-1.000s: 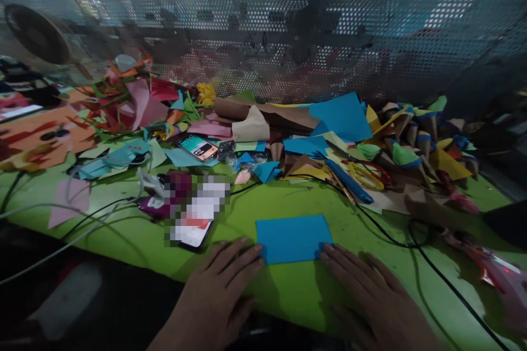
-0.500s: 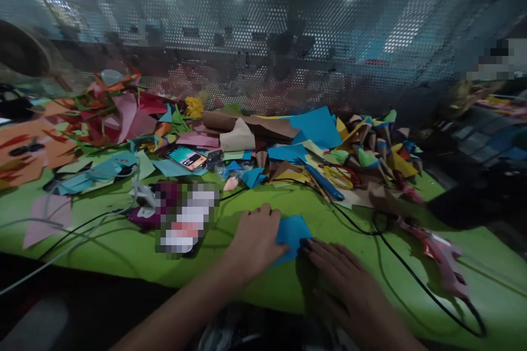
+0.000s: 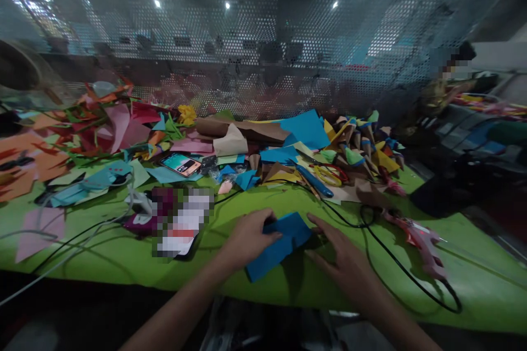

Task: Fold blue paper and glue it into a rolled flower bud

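A blue sheet of paper (image 3: 276, 245) is lifted and curled above the green tabletop (image 3: 123, 252) near its front edge. My left hand (image 3: 247, 237) is closed around the sheet's left side, thumb on top. My right hand (image 3: 343, 255) touches the sheet's right edge with fingers stretched out and apart. Both forearms reach in from the bottom of the view.
A pink glue gun (image 3: 420, 238) with a black cable lies to the right. Behind are scissors (image 3: 329, 174), a blue pen (image 3: 315, 181), paper cones (image 3: 362, 145), a phone (image 3: 180, 164) and heaps of coloured paper scraps (image 3: 123, 126). A perforated screen (image 3: 263, 49) closes the back.
The blue sheet lay flat with both hands at its near corners. My left hand has taken its left side and raised it, curling the paper; the view has swung right.
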`<state>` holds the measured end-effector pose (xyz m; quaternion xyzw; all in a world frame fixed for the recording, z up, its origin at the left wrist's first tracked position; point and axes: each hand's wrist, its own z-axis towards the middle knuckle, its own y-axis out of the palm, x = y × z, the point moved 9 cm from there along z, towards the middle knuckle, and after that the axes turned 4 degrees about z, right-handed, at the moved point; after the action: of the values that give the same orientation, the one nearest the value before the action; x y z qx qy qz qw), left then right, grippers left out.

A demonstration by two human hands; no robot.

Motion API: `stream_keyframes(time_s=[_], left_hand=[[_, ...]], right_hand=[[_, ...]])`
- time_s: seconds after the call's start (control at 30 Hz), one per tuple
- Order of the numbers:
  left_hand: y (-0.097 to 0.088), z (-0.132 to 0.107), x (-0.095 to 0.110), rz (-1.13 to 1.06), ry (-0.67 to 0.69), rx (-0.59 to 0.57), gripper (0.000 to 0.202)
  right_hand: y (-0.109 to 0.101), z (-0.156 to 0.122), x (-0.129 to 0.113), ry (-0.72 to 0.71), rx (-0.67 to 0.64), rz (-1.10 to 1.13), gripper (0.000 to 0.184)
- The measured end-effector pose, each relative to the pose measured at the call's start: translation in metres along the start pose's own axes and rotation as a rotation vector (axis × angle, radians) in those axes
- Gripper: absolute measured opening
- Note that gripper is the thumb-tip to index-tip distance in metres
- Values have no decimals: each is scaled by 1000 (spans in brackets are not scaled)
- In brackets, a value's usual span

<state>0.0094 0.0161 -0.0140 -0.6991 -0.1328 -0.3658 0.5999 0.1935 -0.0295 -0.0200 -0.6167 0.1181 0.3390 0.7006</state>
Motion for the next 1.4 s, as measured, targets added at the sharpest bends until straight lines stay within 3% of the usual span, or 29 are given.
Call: stream_keyframes(time_s=[0.13, 0.33, 0.43, 0.53, 0.63, 0.77, 0.87, 0.97, 1.03, 1.07, 1.1, 1.2, 1.4], left_hand=[[-8, -7, 1, -140, 9, 95, 9], [-20, -17, 17, -216, 172, 271, 9], [-24, -14, 14, -252, 125, 320, 17], [-17, -2, 8, -437, 43, 216, 40], [-7, 9, 13, -567, 50, 57, 32], [-10, 23, 20, -531, 89, 13, 30], [-20, 34, 19, -502, 104, 56, 34], [-31, 44, 7, -541, 52, 153, 37], [-33, 50, -3, -617, 21, 202, 36], [-33, 52, -8, -665, 9, 216, 36], [-31, 53, -13, -713, -1, 219, 37], [-26, 53, -25, -811, -38, 218, 43], [-25, 45, -35, -865, -103, 210, 43]], right_hand=[[-3, 17, 1, 125, 49, 208, 56], [9, 27, -7, 293, 37, 873, 64], [0, 30, -10, 312, 122, 961, 63], [-7, 36, -16, 288, 133, 967, 63], [-14, 43, -21, 248, 139, 951, 61], [-26, 51, -22, 176, 148, 837, 54], [-52, 66, -11, 110, 161, 658, 40], [-93, 90, 8, 54, 229, 311, 30], [-108, 110, 24, 73, 182, -29, 28], [-106, 121, 33, 100, 98, -237, 28], [-105, 131, 41, 111, 53, -305, 27], [-90, 154, 62, 152, -20, -432, 27], [-59, 179, 90, 224, -71, -599, 47]])
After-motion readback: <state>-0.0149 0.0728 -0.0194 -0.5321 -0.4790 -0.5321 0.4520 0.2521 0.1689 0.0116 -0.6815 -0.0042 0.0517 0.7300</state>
